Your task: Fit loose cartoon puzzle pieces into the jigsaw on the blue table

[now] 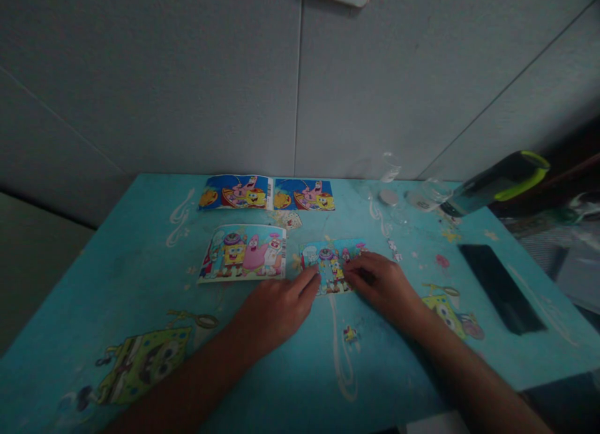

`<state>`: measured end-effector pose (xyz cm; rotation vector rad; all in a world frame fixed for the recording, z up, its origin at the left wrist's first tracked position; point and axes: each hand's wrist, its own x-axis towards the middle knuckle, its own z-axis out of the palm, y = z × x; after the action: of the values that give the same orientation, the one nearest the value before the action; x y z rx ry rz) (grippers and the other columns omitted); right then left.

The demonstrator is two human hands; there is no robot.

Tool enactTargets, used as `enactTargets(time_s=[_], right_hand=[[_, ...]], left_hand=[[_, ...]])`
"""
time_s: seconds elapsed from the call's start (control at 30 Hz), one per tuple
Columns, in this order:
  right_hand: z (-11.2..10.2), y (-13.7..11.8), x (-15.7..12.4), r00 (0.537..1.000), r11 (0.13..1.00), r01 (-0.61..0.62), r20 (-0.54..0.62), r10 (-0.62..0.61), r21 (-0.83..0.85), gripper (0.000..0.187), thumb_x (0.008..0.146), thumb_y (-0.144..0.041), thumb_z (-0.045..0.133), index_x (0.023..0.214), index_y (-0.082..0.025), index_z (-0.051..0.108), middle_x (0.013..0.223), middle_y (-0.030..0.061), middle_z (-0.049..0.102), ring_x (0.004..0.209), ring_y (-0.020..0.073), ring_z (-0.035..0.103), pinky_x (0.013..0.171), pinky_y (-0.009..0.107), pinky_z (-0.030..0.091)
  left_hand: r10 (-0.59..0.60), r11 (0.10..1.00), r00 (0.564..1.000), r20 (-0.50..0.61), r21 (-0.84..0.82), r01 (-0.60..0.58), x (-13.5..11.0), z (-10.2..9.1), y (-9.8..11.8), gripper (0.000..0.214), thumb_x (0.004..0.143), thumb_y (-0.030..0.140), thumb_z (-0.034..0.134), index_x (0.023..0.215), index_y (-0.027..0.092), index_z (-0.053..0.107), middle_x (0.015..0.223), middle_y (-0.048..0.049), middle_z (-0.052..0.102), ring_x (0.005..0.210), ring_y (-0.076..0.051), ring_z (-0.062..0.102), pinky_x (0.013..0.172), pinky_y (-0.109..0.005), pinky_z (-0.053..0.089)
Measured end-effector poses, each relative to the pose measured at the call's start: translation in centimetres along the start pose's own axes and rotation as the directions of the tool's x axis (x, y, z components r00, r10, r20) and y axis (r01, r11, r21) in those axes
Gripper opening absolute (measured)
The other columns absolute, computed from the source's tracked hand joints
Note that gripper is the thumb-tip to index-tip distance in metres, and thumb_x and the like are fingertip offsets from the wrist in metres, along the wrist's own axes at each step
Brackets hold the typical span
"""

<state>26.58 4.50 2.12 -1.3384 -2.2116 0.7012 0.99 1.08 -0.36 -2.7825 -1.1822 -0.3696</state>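
A small cartoon jigsaw puzzle [330, 285] lies on the table between my hands, with a plain light-blue gap near its middle. My left hand [281, 302] rests at the puzzle's lower left edge, fingers stretched out and touching it. Over the right part of the puzzle, my right hand [384, 287] has thumb and forefinger brought close together; whatever they hold is too small to make out. Left of the puzzle lies a printed picture sheet [246, 254] with the same cartoon figures. A loose puzzle piece [350, 334] sits nearer to me, and more pieces [394, 251] lie right of the puzzle.
At the back are a second picture sheet [237, 192] and a matching puzzle [304, 195]. Clear plastic containers [390, 168], a round lid [388, 197] and a dark bottle [492, 181] are at the back right. A black flat strip [501, 288] lies on the patterned tablecloth [262, 384].
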Motion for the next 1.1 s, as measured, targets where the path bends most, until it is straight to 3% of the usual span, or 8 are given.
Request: enactTargets(time_s=[0.17, 0.5, 0.7, 0.8, 0.9, 1.1], right_hand=[[-0.2, 0.0, -0.2, 0.996, 0.993, 0.090, 0.016, -0.089, -0.077, 0.013, 0.097, -0.022, 0.060, 0.097, -0.022, 0.073, 0.093, 0.0056, 0.071, 0.086, 0.0191, 0.065, 0.083, 0.035, 0.051], [0.2, 0.5, -0.5, 0.992, 0.988, 0.125, 0.008, -0.125, -0.093, 0.014, 0.096, -0.022, 0.061, 0.096, -0.023, 0.075, 0.096, 0.0056, 0.072, 0.090, 0.0199, 0.066, 0.087, 0.037, 0.051], [-2.6, -1.0, -0.9, 0.999, 0.993, -0.008, -0.049, 0.014, 0.120, 0.013, 0.098, -0.029, 0.061, 0.098, -0.023, 0.073, 0.095, 0.0055, 0.071, 0.086, 0.0182, 0.065, 0.076, 0.032, 0.052], [-3.4, -1.6, -1.6, 0.988, 0.987, -0.019, 0.152, -0.006, 0.162, 0.009, 0.094, -0.030, 0.067, 0.093, -0.024, 0.073, 0.092, 0.0028, 0.071, 0.087, 0.0170, 0.065, 0.080, 0.031, 0.051], [-3.2, -2.0, -2.4, 0.920, 0.990, 0.027, 0.385, -0.079, 0.139, 0.005, 0.090, -0.029, 0.073, 0.094, -0.026, 0.073, 0.098, 0.0017, 0.069, 0.095, 0.0179, 0.064, 0.088, 0.034, 0.051], [-2.9, -2.4, -3.2, 0.901, 0.994, 0.101, 0.419, -0.108, 0.040, 0.021, 0.082, -0.029, 0.080, 0.101, -0.031, 0.072, 0.112, 0.0028, 0.065, 0.111, 0.0238, 0.060, 0.098, 0.041, 0.049]], left_hand=[[0.001, 1.000, 1.000, -0.012, -0.003, -0.001, 0.1, -0.2, 0.0, 0.035, 0.092, 0.012, 0.056, 0.126, 0.015, 0.061, 0.138, -0.0101, 0.063, 0.069, -0.016, 0.071, 0.056, -0.032, 0.058], [0.005, 1.000, 1.000, -0.031, -0.004, -0.005, 0.1, -0.3, 0.0, 0.036, 0.093, 0.012, 0.056, 0.127, 0.016, 0.062, 0.137, -0.0092, 0.064, 0.073, -0.017, 0.072, 0.060, -0.033, 0.061], [0.008, 1.000, 1.000, -0.001, 0.010, -0.008, 0.2, -0.7, -0.1, 0.035, 0.094, 0.012, 0.052, 0.126, 0.016, 0.063, 0.138, -0.0079, 0.063, 0.069, -0.016, 0.071, 0.058, -0.034, 0.061], [0.010, 1.000, 1.000, -0.002, 0.001, -0.010, 0.3, -1.0, -0.1, 0.034, 0.094, 0.012, 0.051, 0.126, 0.016, 0.063, 0.137, -0.0087, 0.063, 0.070, -0.017, 0.072, 0.059, -0.034, 0.061], [0.008, 1.000, 1.000, 0.002, -0.007, -0.008, 0.4, -1.1, -0.1, 0.033, 0.095, 0.013, 0.051, 0.125, 0.016, 0.063, 0.137, -0.0089, 0.063, 0.072, -0.016, 0.072, 0.060, -0.032, 0.061], [0.016, 1.000, 1.000, 0.003, 0.002, -0.016, 0.3, -1.0, -0.1, 0.033, 0.095, 0.014, 0.053, 0.126, 0.016, 0.063, 0.137, -0.0088, 0.062, 0.070, -0.016, 0.071, 0.056, -0.031, 0.059]])
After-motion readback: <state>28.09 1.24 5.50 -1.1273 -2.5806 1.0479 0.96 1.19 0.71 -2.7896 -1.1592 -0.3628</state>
